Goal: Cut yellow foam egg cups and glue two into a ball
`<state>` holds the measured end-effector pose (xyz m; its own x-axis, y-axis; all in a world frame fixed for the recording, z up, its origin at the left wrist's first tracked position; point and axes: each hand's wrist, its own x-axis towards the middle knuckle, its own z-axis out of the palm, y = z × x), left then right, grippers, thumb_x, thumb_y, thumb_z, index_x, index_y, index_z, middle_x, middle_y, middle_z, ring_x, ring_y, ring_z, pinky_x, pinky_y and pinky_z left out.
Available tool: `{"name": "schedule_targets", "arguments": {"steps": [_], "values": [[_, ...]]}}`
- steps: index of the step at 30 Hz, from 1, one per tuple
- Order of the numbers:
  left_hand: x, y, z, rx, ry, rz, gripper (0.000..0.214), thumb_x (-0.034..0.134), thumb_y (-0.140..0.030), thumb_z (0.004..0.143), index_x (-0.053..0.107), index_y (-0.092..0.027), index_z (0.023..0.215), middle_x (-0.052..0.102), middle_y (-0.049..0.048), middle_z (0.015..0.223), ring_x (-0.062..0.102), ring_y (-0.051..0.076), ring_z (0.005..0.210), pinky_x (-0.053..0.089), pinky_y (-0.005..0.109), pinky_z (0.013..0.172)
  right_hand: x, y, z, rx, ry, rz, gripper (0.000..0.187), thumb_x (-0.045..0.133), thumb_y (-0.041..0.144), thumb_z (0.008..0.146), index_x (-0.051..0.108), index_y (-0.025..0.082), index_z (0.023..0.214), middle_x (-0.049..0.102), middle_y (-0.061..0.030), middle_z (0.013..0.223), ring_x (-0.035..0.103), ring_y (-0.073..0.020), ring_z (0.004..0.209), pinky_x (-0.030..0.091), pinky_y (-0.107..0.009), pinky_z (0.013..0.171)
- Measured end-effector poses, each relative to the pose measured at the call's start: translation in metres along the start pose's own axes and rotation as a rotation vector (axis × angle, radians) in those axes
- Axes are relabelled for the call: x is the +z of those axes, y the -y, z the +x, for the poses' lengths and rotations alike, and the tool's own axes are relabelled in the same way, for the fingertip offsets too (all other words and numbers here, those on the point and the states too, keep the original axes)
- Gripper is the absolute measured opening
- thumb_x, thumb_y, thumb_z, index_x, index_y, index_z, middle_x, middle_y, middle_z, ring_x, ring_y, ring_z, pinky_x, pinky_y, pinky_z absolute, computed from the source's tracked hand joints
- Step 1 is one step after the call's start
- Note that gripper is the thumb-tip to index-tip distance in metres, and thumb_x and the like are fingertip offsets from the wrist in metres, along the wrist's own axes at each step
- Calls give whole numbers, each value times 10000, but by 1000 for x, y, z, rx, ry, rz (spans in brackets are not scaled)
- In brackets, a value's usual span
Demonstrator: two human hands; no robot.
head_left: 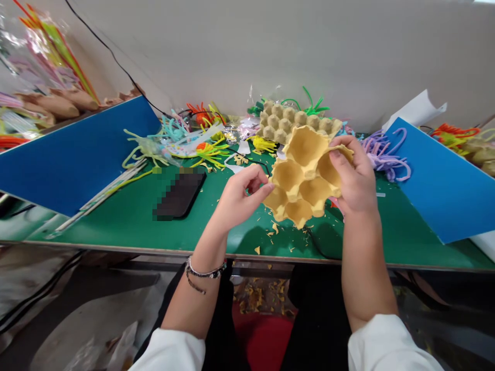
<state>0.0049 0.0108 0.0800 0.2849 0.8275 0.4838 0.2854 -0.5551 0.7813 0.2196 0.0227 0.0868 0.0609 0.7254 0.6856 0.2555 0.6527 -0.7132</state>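
Head view: our left hand [242, 198] pinches the left edge of the yellow carton [293, 188], and our right hand [358, 178] grips its upper right, holding it tilted above the green table [116, 224]. Below it we see torn scraps [257, 250], with a phone [183, 191] to the left. Farther back, a beige tray [282, 123] sits near the wall [270, 46].

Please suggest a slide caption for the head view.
Right hand holding a yellow egg tray, left hand at its edge, above a green table.
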Motion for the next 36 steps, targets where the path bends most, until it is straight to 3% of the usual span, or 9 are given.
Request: {"name": "schedule_targets", "arguments": {"steps": [9,17,19,21,24,28,30,36], "values": [[8,0,2,130,-147,246,229,547,-160,809,403,-209,639,350,-51,594,355,111,558,290,254,546,6,2,0,15,-46,47,76,590,404,876,578,330,888,572,12,892,597,-175,835,523,-394,801],[24,-2,-3,111,-311,645,210,464,-153,862,394,-215,673,428,-3,686,322,140,574,245,299,565,24,23,-7,-97,-140,-128,119,540,414,907,560,298,886,545,-13,873,581,-202,938,494,-402,874],[25,-1,-2,93,-347,660,212,475,-149,853,397,-215,668,436,0,693,322,142,576,245,307,577,29,32,-11,-118,-156,-158,137,521,421,915,556,291,890,542,-22,872,580,-211,959,491,-410,888],[22,1,-1,98,-337,532,212,502,-168,851,398,-217,673,414,-10,673,344,140,586,264,300,582,30,37,-12,-125,-178,-163,126,528,403,911,557,284,879,550,-25,875,583,-210,959,489,-410,899],[13,6,3,115,-297,114,234,561,-271,864,410,-222,692,351,-40,625,346,120,569,292,268,551,25,33,-10,-97,-261,-101,75,574,353,880,568,280,865,572,-8,885,591,-187,933,491,-391,906],[2,10,4,209,-307,-458,332,653,-447,826,446,-220,701,368,-58,634,314,75,511,283,219,484,12,16,-1,82,-366,176,110,622,333,812,556,265,868,597,42,835,611,-149,805,533,-369,813],[-4,7,1,243,-204,-520,332,688,-444,807,487,-209,684,418,-56,619,355,64,506,293,205,474,8,9,3,142,-378,306,127,636,319,787,546,265,859,612,45,811,620,-157,767,544,-375,769],[-22,-20,-9,186,540,-146,205,731,-215,774,605,-153,625,500,-56,523,413,52,482,334,177,478,4,9,5,112,-369,367,94,642,299,787,559,281,826,618,22,795,649,-206,860,545,-409,808]]}}
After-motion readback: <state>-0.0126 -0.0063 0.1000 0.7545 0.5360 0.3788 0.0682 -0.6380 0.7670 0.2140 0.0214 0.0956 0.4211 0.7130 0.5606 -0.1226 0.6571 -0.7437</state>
